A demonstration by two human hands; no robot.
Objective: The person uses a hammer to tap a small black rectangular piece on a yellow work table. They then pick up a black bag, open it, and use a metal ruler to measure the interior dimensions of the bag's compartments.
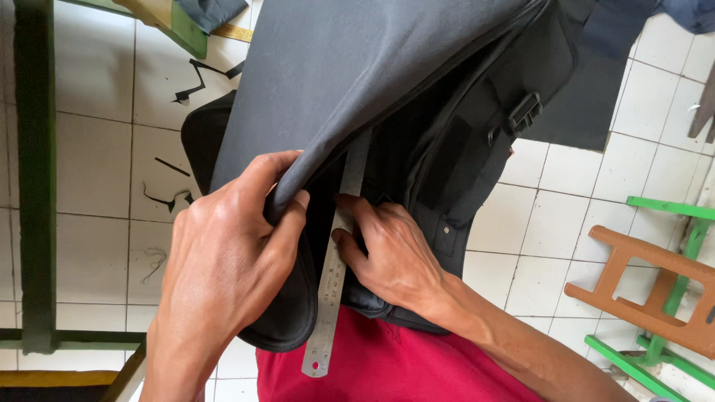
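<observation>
The left hand (223, 253) pinches the black bag (357, 82) flap, fingers curled shut; the right hand (391, 257) presses a steel ruler (333, 283), running 12 to 6 o'clock.

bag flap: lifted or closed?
Lifted. The left hand pinches the edge of the grey flap and holds it up off the black bag, while the right hand presses a steel ruler underneath.

Matt cloth bag (357, 67), brushed-metal ruler (328, 298)
</observation>
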